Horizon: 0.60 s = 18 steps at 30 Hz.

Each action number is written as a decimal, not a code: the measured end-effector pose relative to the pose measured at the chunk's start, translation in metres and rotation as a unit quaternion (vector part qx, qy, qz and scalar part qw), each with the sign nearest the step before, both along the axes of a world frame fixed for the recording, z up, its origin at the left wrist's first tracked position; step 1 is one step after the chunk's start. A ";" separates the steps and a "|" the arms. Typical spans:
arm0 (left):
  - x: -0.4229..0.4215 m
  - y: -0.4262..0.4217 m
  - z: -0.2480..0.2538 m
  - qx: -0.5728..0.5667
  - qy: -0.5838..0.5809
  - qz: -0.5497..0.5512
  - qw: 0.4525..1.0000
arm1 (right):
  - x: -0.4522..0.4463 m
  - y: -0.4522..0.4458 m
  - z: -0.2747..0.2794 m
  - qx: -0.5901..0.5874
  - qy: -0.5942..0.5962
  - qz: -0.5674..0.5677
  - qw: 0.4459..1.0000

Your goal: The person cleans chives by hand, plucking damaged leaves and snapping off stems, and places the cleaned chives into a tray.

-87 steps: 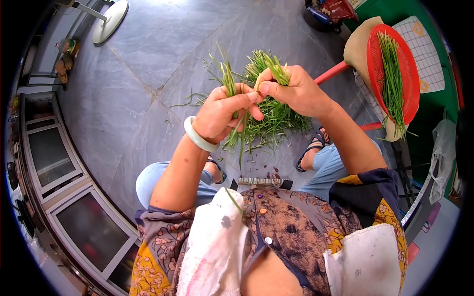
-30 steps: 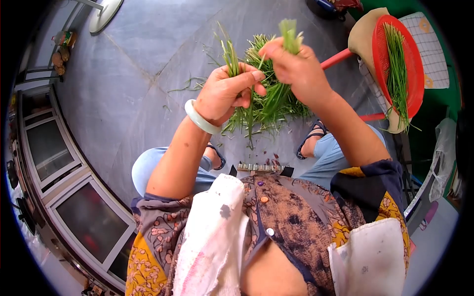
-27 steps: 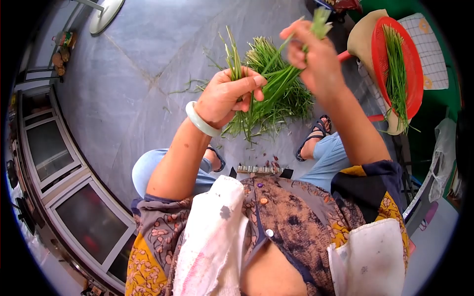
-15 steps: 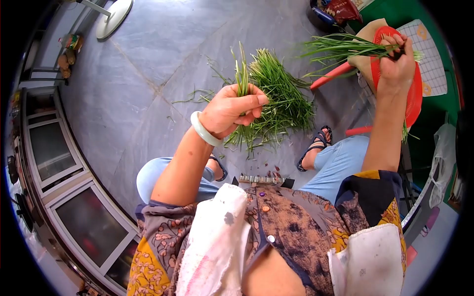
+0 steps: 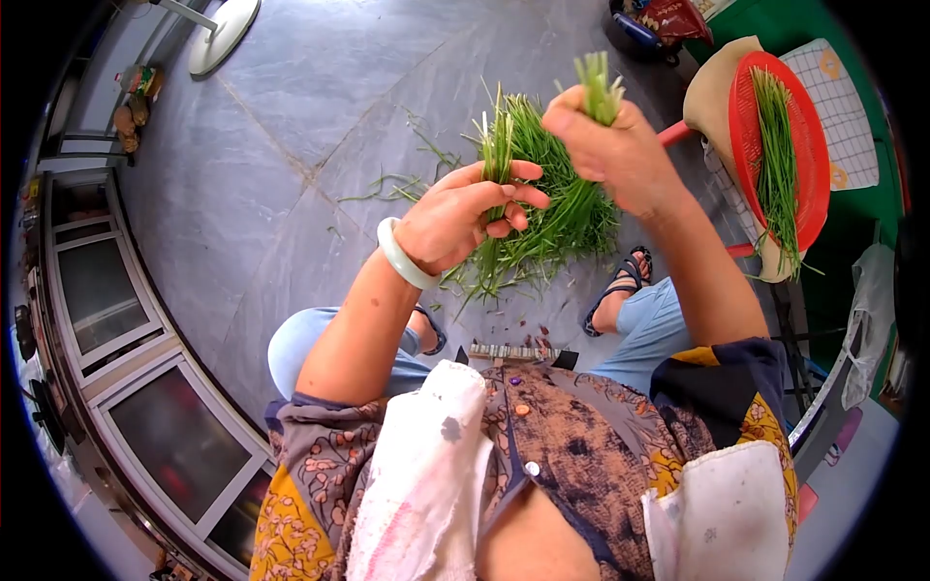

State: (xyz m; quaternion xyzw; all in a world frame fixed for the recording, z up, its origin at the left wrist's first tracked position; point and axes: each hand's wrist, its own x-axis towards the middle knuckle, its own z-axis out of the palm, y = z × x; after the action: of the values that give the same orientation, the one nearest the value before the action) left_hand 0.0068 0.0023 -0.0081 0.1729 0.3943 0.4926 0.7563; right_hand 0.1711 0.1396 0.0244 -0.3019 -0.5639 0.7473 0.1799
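Observation:
My left hand [image 5: 463, 215], with a pale bangle [image 5: 405, 254] at the wrist, is closed around a small bunch of green stalks [image 5: 497, 145] whose pale ends point up. Its outer fingers are partly lifted. To the right and higher, my right hand [image 5: 612, 145] makes a fist around a thicker bunch [image 5: 599, 89], pale ends up and leaves hanging down. Beneath both hands a pile of long green stalks [image 5: 572, 218] lies on the floor. More stalks [image 5: 775, 155] rest in the red basket [image 5: 816, 145] at the right.
The basket sits on a red-legged stool with a tan cover [image 5: 712, 92]. My sandalled feet [image 5: 620, 290] are either side of scraps on the floor. A dark pot [image 5: 635, 34] stands at the top right, a white round base [image 5: 225, 39] at the top left, and cabinets [image 5: 179, 441] at the left.
My right hand swung out over the basket with its bunch, then came back beside my left hand, still gripping a bunch. My left hand has loosened its outer fingers and its bunch looks thicker.

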 end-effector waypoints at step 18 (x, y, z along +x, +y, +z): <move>0.003 -0.002 -0.007 0.025 0.140 -0.070 0.987 | -0.013 -0.007 0.002 0.039 -0.009 -0.116 0.992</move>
State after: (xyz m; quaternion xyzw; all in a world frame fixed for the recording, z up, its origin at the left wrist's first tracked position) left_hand 0.0101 0.0008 -0.0154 0.2856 0.4710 0.4192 0.7217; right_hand 0.1577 0.1324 0.0267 -0.3648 -0.5557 0.6957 0.2721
